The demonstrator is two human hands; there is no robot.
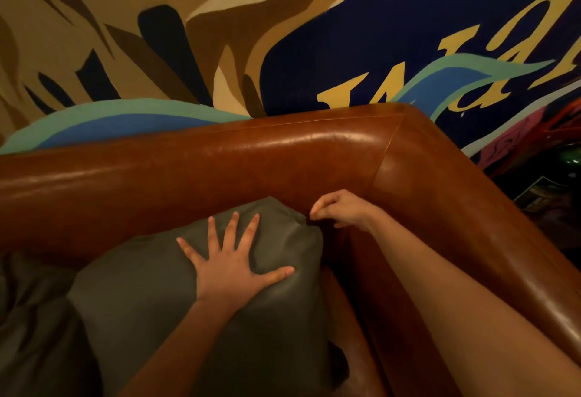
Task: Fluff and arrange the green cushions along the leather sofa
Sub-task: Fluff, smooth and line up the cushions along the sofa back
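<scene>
The left hand (234,266) presses flat, fingers spread, on the green cushion (163,286) in the sofa (283,151) corner, while the right hand (338,209) pinches the cushion's far right corner.

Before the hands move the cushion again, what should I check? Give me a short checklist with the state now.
1. Left hand lies flat on the cushion, fingers spread: ok.
2. Right hand pinches the cushion's top corner: ok, though the grip is partly hidden.
3. Cushion leans on the sofa back, in the corner: ok.
4. Cushion plump and smooth: not ok, creases show.
5. Second cushion at left arranged: cannot tell, mostly cut off.
</scene>
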